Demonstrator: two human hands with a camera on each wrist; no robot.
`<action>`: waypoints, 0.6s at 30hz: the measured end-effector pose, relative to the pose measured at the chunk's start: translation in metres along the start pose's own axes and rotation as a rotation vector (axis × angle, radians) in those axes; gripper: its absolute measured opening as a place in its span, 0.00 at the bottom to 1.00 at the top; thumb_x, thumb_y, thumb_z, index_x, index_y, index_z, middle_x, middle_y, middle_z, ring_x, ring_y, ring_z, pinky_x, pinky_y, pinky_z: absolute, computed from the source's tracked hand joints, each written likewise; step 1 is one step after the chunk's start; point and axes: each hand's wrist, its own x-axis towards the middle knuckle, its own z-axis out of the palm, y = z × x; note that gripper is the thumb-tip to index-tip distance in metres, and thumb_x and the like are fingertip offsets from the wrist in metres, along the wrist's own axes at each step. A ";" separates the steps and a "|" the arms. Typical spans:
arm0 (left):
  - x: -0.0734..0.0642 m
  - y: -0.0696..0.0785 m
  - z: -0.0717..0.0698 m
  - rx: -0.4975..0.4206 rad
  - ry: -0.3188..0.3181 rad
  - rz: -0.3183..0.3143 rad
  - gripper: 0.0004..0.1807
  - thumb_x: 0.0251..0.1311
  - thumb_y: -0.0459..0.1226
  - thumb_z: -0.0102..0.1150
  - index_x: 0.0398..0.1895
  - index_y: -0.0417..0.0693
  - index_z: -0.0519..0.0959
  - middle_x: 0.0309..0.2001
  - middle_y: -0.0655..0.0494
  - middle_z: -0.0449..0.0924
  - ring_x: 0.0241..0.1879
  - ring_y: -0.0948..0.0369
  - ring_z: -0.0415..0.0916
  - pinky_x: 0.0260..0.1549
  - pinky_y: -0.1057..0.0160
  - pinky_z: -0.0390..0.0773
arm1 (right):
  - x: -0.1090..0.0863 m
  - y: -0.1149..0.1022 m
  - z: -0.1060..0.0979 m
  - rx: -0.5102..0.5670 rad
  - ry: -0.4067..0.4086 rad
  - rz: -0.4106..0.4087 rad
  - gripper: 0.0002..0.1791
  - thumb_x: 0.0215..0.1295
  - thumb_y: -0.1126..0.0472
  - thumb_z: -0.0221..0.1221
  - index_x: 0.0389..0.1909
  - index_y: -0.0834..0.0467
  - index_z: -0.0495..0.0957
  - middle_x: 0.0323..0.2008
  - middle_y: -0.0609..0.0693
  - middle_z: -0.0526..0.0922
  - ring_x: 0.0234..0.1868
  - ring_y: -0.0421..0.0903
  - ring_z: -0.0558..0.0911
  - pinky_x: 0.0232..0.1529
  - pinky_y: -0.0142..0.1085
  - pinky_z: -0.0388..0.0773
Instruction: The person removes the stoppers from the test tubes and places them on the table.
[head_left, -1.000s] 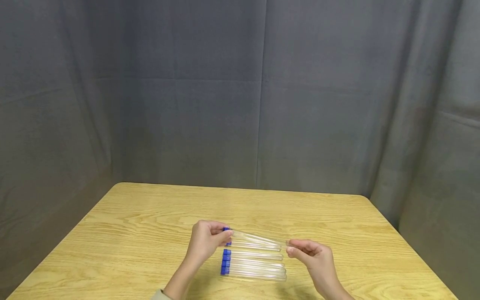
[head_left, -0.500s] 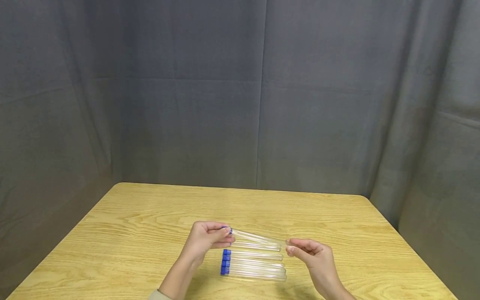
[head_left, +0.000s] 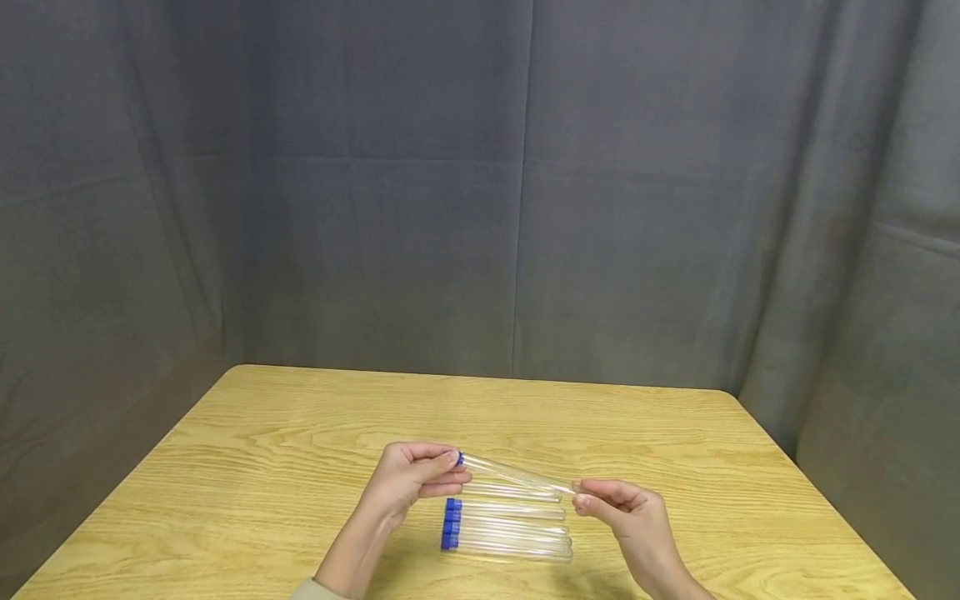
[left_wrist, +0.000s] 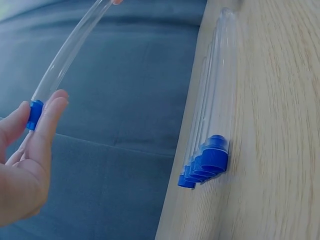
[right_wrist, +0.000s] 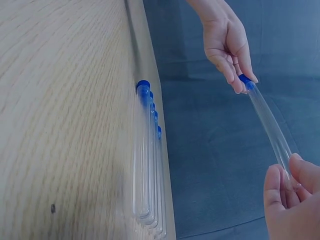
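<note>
Between both hands, a clear test tube (right_wrist: pixel 270 120) with a blue cap (left_wrist: pixel 35 115) is held up above the table, its capped end higher in the head view. The left hand (head_left: pixel 408 479) pinches the cap between thumb and fingers. At the other end, the right hand (head_left: pixel 626 521) pinches the rounded bottom of the tube. Under and nearer than the held tube, several more capped test tubes (head_left: pixel 513 529) lie side by side on the table, caps to the left. One of these, the farthest, has its cap hidden behind the left hand.
The wood-grain table (head_left: pixel 285 433) has rounded far corners. Grey curtains (head_left: pixel 390 208) hang behind it and on both sides. A small dark mark (right_wrist: pixel 53 208) shows on the tabletop in the right wrist view.
The left fingers have shifted on the cap, now covering more of it, and the tube's capped end has turned slightly. The right hand stays nearly in place; the lying tubes have not moved.
</note>
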 end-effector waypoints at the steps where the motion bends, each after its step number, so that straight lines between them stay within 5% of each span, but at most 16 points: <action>1: 0.000 0.000 0.000 0.001 0.000 0.001 0.12 0.56 0.26 0.54 0.40 0.20 0.72 0.30 0.39 0.80 0.30 0.54 0.80 0.33 0.60 0.79 | 0.000 0.000 -0.001 0.000 -0.001 -0.001 0.14 0.48 0.72 0.62 0.36 0.75 0.76 0.32 0.53 0.83 0.29 0.46 0.82 0.41 0.34 0.77; 18: -0.002 0.005 -0.004 0.021 0.033 -0.001 0.11 0.56 0.26 0.54 0.39 0.22 0.74 0.31 0.40 0.80 0.31 0.54 0.81 0.34 0.60 0.79 | -0.001 0.000 -0.007 -0.014 -0.034 0.030 0.14 0.49 0.72 0.62 0.37 0.74 0.76 0.35 0.55 0.82 0.34 0.46 0.81 0.43 0.32 0.76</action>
